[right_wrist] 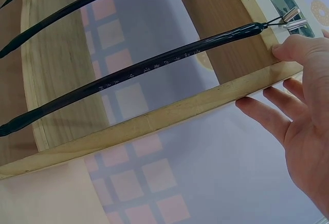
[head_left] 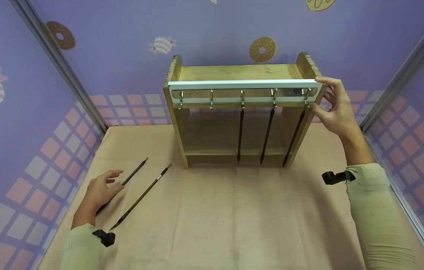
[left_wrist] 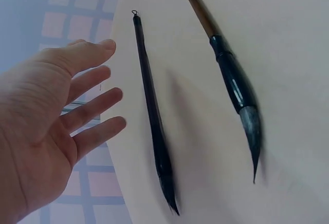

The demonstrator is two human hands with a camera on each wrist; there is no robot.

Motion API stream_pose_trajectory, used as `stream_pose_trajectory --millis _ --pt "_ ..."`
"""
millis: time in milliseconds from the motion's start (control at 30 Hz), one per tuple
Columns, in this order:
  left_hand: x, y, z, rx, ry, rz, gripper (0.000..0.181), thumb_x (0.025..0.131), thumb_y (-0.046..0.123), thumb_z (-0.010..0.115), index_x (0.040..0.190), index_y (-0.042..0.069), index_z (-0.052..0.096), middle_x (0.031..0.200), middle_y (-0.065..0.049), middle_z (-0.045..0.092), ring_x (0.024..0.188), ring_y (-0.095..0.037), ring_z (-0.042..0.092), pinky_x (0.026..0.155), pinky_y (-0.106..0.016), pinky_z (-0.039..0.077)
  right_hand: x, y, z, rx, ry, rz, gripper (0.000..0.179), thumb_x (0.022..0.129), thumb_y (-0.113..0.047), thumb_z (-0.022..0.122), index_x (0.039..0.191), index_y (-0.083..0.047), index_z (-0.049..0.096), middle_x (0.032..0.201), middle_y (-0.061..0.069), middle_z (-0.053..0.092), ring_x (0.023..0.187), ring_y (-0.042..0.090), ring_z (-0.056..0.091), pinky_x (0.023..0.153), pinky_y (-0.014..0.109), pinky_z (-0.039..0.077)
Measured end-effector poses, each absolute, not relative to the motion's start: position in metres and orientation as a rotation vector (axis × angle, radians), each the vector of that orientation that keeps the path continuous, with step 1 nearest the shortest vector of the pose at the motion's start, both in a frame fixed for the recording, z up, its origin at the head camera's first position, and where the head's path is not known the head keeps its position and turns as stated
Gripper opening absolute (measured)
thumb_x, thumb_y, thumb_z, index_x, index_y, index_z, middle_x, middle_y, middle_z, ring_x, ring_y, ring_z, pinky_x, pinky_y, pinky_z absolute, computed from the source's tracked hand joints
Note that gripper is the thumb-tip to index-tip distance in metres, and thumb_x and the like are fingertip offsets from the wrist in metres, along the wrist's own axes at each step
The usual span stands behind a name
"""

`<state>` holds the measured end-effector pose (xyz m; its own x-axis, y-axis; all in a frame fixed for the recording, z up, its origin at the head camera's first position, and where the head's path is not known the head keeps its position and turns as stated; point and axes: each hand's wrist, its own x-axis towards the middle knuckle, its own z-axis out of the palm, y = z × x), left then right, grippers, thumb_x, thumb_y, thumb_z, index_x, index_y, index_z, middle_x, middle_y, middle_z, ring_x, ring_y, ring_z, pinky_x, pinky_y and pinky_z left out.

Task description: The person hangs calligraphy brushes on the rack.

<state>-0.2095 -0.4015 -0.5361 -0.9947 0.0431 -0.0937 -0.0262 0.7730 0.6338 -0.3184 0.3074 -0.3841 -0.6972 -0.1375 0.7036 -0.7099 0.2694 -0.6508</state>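
- With the left grip (head_left: 99,191), hovers beside the slim dark brush (left_wrist: 150,98): released, fingers relaxed and parted, no contact visible in the left wrist view.
- With the right grip (head_left: 339,112), pinches the upper right corner of the wooden rack (head_left: 181,131), thumb in front near the end hook, fingers at the outer side.
- For the slim dark brush, a place flat on the left of the tabletop (head_left: 234,213), just right of the left grip (partly hidden behind it in the head view).
- Clearly nearer to the left grip; well apart from the right.
- Along its long axis, slants: loop end away from the person and toward the rack, bristles back and leftward; probably best met across the shaft, from the side.
- Just right of that, roughly parallel, the brown-shafted brush (head_left: 140,198), loop likewise toward the rack.
- Beyond and to the right, below the white hook bar (head_left: 227,83), three hanging brushes (head_left: 268,135), on the three right-hand hooks, tips downward.
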Motion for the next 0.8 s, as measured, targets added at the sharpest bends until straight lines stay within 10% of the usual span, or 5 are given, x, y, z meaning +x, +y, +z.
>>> stream_pose_trajectory --millis 800 --pt "-0.218 -0.399 -0.568 0.003 2.841 0.965 0.067 0.104 -0.009 0.064 0.169 0.002 0.048 0.158 -0.035 0.054 0.145 -0.061 0.056 0.115 -0.074 0.055 -0.319 0.309 -0.384 0.751 -2.05 1.46 0.062 0.098 0.02 0.066 0.155 0.011 0.046 0.155 -0.004 0.055 0.145 0.007 0.057 0.124 0.02 0.05"
